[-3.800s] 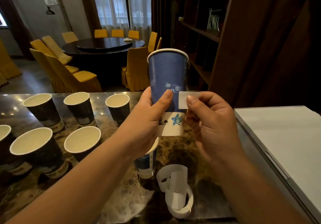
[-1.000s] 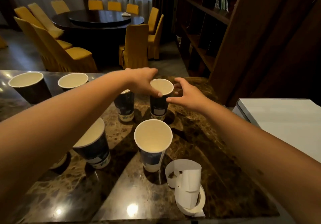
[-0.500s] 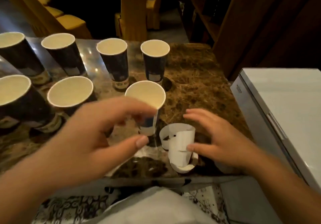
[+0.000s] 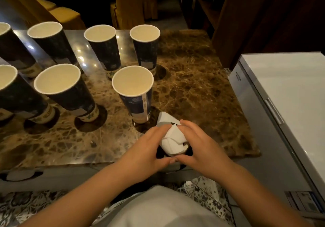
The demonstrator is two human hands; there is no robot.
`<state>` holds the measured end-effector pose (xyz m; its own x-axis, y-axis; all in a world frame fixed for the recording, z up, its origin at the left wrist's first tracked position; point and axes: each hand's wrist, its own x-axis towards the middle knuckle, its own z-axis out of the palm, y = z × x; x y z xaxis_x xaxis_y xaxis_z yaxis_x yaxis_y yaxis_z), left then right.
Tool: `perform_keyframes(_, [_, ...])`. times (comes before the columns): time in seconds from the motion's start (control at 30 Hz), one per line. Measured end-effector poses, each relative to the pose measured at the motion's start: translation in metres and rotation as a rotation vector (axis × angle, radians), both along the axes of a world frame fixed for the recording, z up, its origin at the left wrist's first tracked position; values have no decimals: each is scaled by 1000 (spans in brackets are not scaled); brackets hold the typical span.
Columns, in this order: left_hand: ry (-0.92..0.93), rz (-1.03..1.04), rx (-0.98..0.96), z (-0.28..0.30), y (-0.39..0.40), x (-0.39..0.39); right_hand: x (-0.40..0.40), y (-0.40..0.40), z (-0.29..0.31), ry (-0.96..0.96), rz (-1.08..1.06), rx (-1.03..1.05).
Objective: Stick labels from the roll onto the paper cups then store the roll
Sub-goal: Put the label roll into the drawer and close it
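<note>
Down near the desk point(image 4: 193, 79) front edge: label roll point(image 4: 173, 141), loose white coils, cupped between both hands. Left hand point(image 4: 149, 149) curled against its left side, right hand point(image 4: 198, 145) curled over its right side and top, thumbs meeting at the near side; both grips closed round the roll. Just beyond, touching or nearly so: nearest cup point(image 4: 135, 93), upright, open. Further left and back: six more cups point(image 4: 66, 89), upright, in two rows. Right of desk: white cabinet point(image 4: 290, 93).
</note>
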<state>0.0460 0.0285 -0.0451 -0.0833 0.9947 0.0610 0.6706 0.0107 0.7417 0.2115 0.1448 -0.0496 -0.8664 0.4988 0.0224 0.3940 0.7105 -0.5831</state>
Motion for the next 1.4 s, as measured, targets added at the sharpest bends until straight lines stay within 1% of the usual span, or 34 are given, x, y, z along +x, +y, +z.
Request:
perform_keyframes(0.07, [33,5,17,-5,2,3,0,-3,-1,90,9,-21])
perform_keyframes(0.13, [69,9,17,-11,2,3,0,-6,-3,135,-17,-34])
perform_keyframes(0.27, [116,-13,34,-12,-4,-3,4,-10,-9,104,-119,-115])
perform_keyframes(0.4, [133,9,54,-3,-22,-4,3,-17,-3,115,-113,-284])
perform_keyframes(0.47, [223,45,52,0,-34,-8,-1,-25,0,130,-81,-296])
perform_keyframes(0.57, [428,93,53,9,-52,-16,-8,-42,6,133,-7,-287])
perform_keyframes(0.67, [564,-11,32,18,-69,-24,-15,-60,8,190,93,-229])
perform_keyframes(0.7, [561,-66,22,19,-73,-27,-17,-66,7,204,109,-232])
perform_keyframes(0.73, [509,-115,11,19,-77,-30,-19,-73,6,213,112,-261])
perform_keyframes(0.8, [339,-162,-26,21,-85,-36,-21,-85,5,211,92,-351])
perform_keyframes(0.83, [284,-168,-48,22,-91,-37,-22,-92,5,204,72,-394])
perform_keyframes(0.93, [234,-188,-75,25,-107,-40,-23,-114,8,187,35,-479])
perform_keyframes(1.03, [196,-198,-104,24,-125,-42,-24,-135,11,150,19,-499])
perform_keyframes(1.17, [159,-207,-76,19,-150,-43,-22,-161,11,174,-13,-528])
perform_keyframes(1.23, [158,-208,-51,18,-159,-42,-19,-173,8,204,-34,-547])
perform_keyframes(1.33, [58,-175,-19,15,-169,-39,-17,-185,0,314,-83,-625])
perform_keyframes(1.4, [24,-137,0,10,-175,-38,-18,-192,-6,371,-102,-680])
